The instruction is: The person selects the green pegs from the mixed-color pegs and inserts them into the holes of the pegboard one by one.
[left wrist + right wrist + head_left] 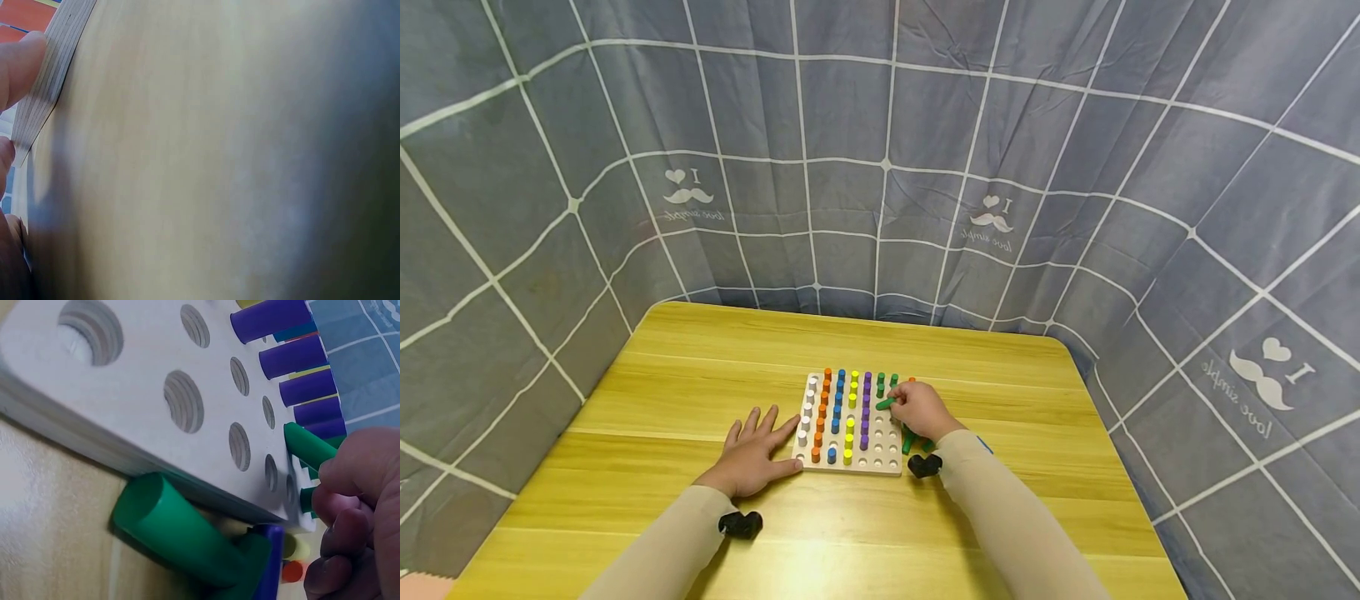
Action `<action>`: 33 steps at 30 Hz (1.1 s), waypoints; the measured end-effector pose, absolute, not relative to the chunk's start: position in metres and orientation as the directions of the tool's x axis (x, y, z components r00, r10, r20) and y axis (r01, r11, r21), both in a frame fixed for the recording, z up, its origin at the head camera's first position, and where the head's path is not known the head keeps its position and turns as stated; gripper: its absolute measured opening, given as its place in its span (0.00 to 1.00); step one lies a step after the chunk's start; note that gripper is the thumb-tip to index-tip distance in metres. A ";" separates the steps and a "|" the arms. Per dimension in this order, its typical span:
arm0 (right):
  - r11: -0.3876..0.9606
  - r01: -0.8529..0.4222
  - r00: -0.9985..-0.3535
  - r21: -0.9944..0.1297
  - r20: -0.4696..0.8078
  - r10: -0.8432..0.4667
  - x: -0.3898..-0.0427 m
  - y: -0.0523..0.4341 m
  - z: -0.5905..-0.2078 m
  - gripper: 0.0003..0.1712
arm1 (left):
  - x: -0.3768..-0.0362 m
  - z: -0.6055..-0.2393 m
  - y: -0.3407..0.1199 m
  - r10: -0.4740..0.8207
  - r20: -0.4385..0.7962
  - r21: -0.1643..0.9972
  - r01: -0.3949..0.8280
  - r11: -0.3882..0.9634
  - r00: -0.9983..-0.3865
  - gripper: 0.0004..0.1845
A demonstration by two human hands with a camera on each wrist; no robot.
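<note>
A wooden pegboard (880, 457) lies on the table, with columns of white, orange, blue, yellow, purple and green pegs. My right hand (923, 410) pinches a green peg (310, 444) between thumb and fingers, tilted, its free end close over a hole beside the purple pegs (292, 356). My left hand (751, 454) lies with fingers spread at the board's left side, thumb and index finger at its edge. In the left wrist view, the left thumb (22, 65) touches the board's layered side (53, 75).
Loose green pegs (181, 531) lie on the table along the board's right side, with a purple, a yellow and an orange peg (292, 571) near them. Several holes at the board's near right hold no pegs. A grey checked curtain (850, 200) surrounds the wooden table (700, 375).
</note>
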State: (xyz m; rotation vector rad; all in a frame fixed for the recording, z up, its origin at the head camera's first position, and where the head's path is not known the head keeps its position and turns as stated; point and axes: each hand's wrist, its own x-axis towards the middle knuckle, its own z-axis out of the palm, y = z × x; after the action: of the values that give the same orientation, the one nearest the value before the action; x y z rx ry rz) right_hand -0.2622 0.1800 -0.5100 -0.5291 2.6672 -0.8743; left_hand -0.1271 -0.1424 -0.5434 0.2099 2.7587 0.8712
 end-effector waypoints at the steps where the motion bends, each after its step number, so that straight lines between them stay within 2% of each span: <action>1: 0.754 -0.263 -0.890 -0.602 -0.151 -0.431 -0.262 0.179 -0.509 0.08 | -0.127 -0.543 -0.142 0.207 -0.184 0.579 0.064 0.812 -0.961 0.47; 9: 0.770 -0.281 -0.885 -0.572 -0.156 -0.439 -0.263 0.177 -0.507 0.12 | -0.127 -0.541 -0.141 0.205 -0.188 0.581 0.059 0.812 -0.961 0.47; 22: 0.778 -0.323 -0.874 -0.539 -0.144 -0.463 -0.264 0.175 -0.502 0.10 | -0.127 -0.540 -0.140 0.205 -0.197 0.574 0.057 0.817 -0.959 0.47; 33: 0.754 -0.280 -0.867 -0.594 -0.181 -0.464 -0.265 0.177 -0.502 0.13 | -0.127 -0.539 -0.140 0.205 -0.194 0.578 0.057 0.814 -0.959 0.47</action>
State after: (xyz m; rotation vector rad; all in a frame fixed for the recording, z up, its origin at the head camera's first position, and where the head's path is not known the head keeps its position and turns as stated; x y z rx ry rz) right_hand -0.2655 0.1768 -0.5022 -0.5758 2.6344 -0.8194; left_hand -0.1265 -0.1397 -0.5395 0.2021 2.7516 0.8659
